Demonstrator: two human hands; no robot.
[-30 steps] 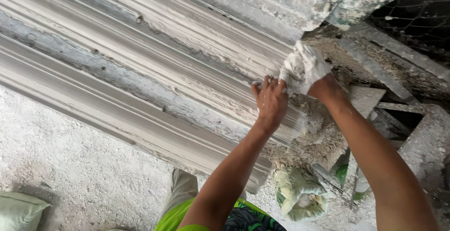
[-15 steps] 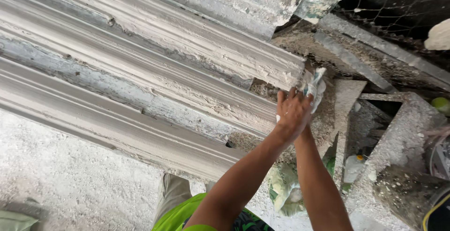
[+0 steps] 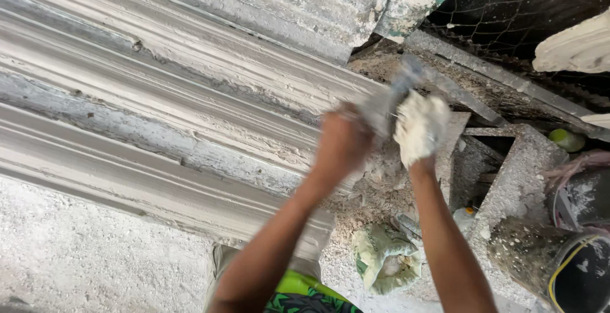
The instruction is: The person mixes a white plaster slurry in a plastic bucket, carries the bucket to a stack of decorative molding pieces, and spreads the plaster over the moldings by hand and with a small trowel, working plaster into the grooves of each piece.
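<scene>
Your hands meet at the end of the long plaster moulding (image 3: 178,129)
Left hand (image 3: 343,141) is closed on a blurred grey tool (image 3: 387,106); plaster-caked right hand (image 3: 420,127) is cupped, contents unclear; steady the tool before pressing

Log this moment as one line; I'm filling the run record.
left hand: on grey tool | right hand: plaster-coated, beside tool | work: ridged plaster moulding | below: crumpled bag
</scene>
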